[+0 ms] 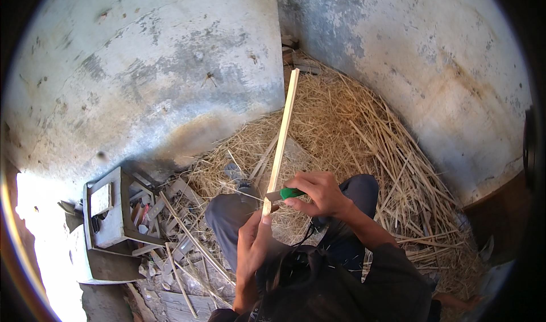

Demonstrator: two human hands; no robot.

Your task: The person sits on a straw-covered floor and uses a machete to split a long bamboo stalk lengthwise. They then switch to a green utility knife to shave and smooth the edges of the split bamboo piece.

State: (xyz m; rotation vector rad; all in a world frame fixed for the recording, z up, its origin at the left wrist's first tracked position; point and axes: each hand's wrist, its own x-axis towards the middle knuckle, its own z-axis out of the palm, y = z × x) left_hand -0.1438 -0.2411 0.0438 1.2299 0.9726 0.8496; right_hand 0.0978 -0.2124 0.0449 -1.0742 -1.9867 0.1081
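Note:
A long, pale bamboo strip [281,138] slants up and away from me, its far end raised over the straw-coloured shavings. My left hand [253,239] is closed round its near end, with the thumb pressed along it. In my right hand [318,192] I grip a knife by its green handle [292,193]. The knife's blade [274,196] lies across the strip, touching it just above my left thumb. Both hands are between my bent knees. My fingers hide part of the handle and the strip's lowest end.
Shavings [324,117] cover the floor ahead, and many thin slats [409,191] lie along the right wall. A worn wooden stool [116,208] lies at the left, holding small items. Loose sticks [196,239] and scraps are beside my left knee. Pale walls [216,49] meet in a corner ahead.

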